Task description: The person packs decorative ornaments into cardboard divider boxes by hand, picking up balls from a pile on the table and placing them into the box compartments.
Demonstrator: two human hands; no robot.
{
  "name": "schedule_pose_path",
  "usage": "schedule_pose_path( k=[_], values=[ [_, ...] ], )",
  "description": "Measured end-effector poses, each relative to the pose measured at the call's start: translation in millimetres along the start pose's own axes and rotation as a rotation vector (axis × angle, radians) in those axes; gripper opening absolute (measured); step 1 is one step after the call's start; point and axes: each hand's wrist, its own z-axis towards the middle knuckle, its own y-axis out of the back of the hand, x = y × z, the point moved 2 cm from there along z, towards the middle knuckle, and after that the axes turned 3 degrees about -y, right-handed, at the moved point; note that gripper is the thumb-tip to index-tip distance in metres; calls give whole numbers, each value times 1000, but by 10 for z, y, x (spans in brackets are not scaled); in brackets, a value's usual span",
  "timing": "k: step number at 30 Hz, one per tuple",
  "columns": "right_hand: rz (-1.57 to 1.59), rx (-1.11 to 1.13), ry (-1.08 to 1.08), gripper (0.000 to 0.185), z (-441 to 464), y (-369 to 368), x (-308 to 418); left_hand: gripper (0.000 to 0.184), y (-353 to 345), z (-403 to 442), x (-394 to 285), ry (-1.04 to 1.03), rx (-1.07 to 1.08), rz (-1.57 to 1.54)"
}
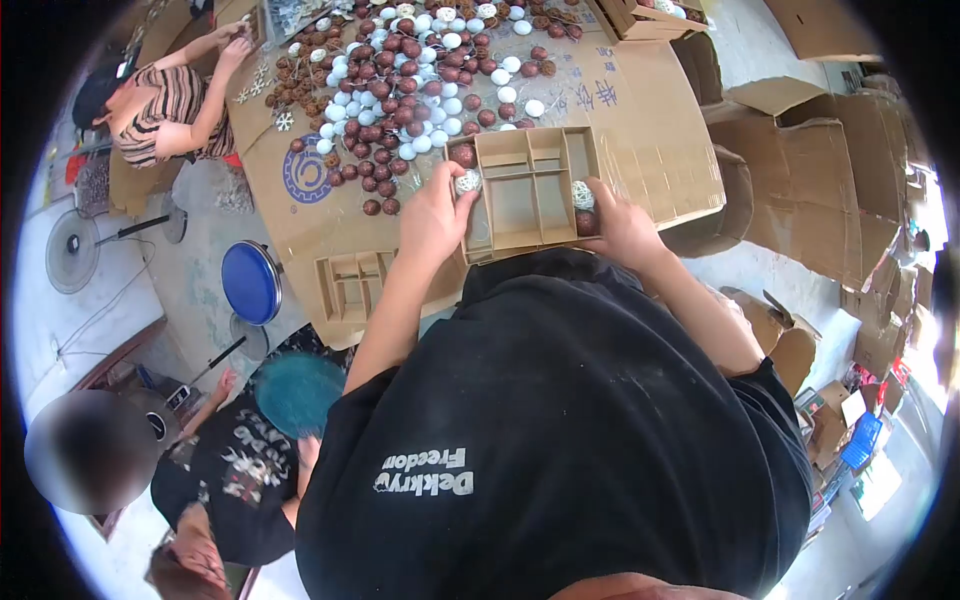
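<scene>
A shallow cardboard box with dividers (511,240) lies at the table's near edge, between my two hands. My left hand (432,218) is at its left side, thumb and finger closed around a white woven ball (467,183). Just beyond that ball, a dark red glittery ball (463,155) sits in the left column. On the right side, my right hand (625,230) grips the box wall, its fingertip against another white woven ball (582,194). A second dark red ball (586,222) is beside this hand in the right column. The middle compartments hold no balls.
Dark red, white and brown balls (400,90) are heaped on the cardboard-covered table (660,130). Another divided box (345,290) lies at left. A person in stripes (170,110) works at far left; another person (240,470) sits near a blue stool (251,283). Large cartons (810,170) stand right.
</scene>
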Motion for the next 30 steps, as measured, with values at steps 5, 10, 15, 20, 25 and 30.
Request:
schedule_pose_path(
  k=[5,10,15,20,25,30],
  values=[
    [30,93,-16,95,-35,96,5,37,56,-69,-66,67,74,29],
    [60,93,86,92,-58,104,-68,38,55,-237,-52,144,136,-25],
    [16,85,97,96,-47,113,-61,42,-44,-289,-18,155,51,-75],
    [-75,137,94,104,-61,248,32,44,86,-293,-49,166,85,-65],
    [120,-182,164,86,11,476,-84,35,156,-182,337,172,-86,-408],
    [366,-490,-72,25,977,504,-413,26,-3,78,864,341,-149,-286]
  ],
)
